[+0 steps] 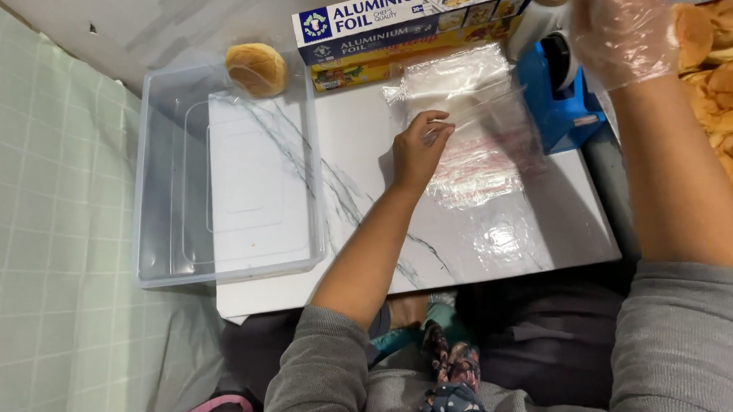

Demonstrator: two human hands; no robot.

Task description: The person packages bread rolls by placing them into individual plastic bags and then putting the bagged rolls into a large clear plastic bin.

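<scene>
My left hand (417, 151) lies bare on the white marble-look board (498, 242), fingertips pressed narrow onto the near-left edge of the stack of clear plastic bags (469, 125), pinching the top one. The stack lies flat in the middle of the board, its long axis running from me toward the foil box (413, 22). No bag looks filled yet, and the clear tub (223, 174) on my left holds only one bun (256, 69) at its far corner, so I judge most of the work lies ahead. Farther off, my gloved right hand (624, 26) spreads wide above the blue tape dispenser (561, 93), holding nothing I can see, beside the heap of buns (723, 80)
</scene>
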